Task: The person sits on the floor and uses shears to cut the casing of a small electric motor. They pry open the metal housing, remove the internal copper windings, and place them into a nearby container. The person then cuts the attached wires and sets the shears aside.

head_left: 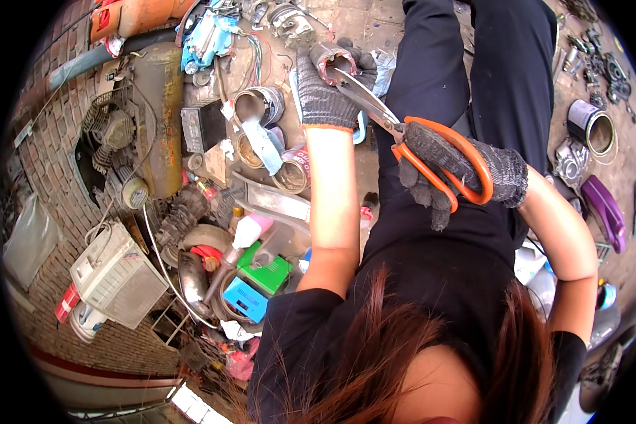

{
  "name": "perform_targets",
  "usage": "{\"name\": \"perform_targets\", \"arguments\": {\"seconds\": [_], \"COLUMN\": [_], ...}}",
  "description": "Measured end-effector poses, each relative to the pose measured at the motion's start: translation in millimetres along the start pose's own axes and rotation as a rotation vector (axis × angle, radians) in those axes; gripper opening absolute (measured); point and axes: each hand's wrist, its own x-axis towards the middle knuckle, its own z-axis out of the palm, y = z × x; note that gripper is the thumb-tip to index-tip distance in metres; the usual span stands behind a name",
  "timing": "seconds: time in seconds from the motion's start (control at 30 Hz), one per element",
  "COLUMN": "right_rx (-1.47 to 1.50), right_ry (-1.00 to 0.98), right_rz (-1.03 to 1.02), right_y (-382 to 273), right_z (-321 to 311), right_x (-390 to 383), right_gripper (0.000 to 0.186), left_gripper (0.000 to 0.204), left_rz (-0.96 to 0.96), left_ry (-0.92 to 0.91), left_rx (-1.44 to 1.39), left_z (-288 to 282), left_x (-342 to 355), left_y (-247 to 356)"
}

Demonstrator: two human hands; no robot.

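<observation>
My left hand (325, 99), in a dark grey knit glove with an orange cuff, is wrapped round a short hollow cylinder (319, 54). The cylinder's open end faces me and has a ragged, reddish-brown inner edge; its exact kind is unclear. In my right hand (473, 162), gloved in the same grey, is a large pair of scissors (396, 128) with orange handles. The fingers pass through and around the loops. The blades point up and left, slightly parted, with the tips at the cylinder's open end. How deep they reach inside is hard to see.
Several open cans, including one grey can (275, 104), stand left of my left forearm. A black box (203, 127) and a rusty tank (164, 120) lie farther left. At right are a tin can (592, 127), a purple handset-like piece (604, 212) and scattered metal parts.
</observation>
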Motion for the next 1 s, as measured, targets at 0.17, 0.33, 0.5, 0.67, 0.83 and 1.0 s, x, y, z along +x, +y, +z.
{"name": "perform_targets", "arguments": {"seconds": [0.17,0.33,0.5,0.67,0.83,1.0], "right_rx": [0.016,0.120,0.173,0.388,0.353,0.260], "right_ry": [0.059,0.092,0.039,-0.115,-0.008,0.013], "right_rz": [0.072,0.072,0.056,0.040,0.049,0.033], "right_y": [-5,-11,-13,1,-4,-15], "right_z": [3,21,21,11,14,26], "right_x": [-2,5,8,15,12,13], "right_gripper": [0.045,0.045,0.044,0.042,0.041,0.042], "left_gripper": [0.035,0.030,0.036,0.039,0.045,0.052], "left_rz": [0.124,0.144,0.001,-0.006,0.004,0.028], "left_ry": [0.195,0.263,0.118,0.034,-0.018,-0.024], "left_rx": [0.153,0.204,-0.038,-0.006,0.131,0.344], "left_z": [60,54,23,15,-10,-54], "left_x": [-35,-33,-14,-15,1,26], "left_y": [-16,-9,6,2,5,13]}}
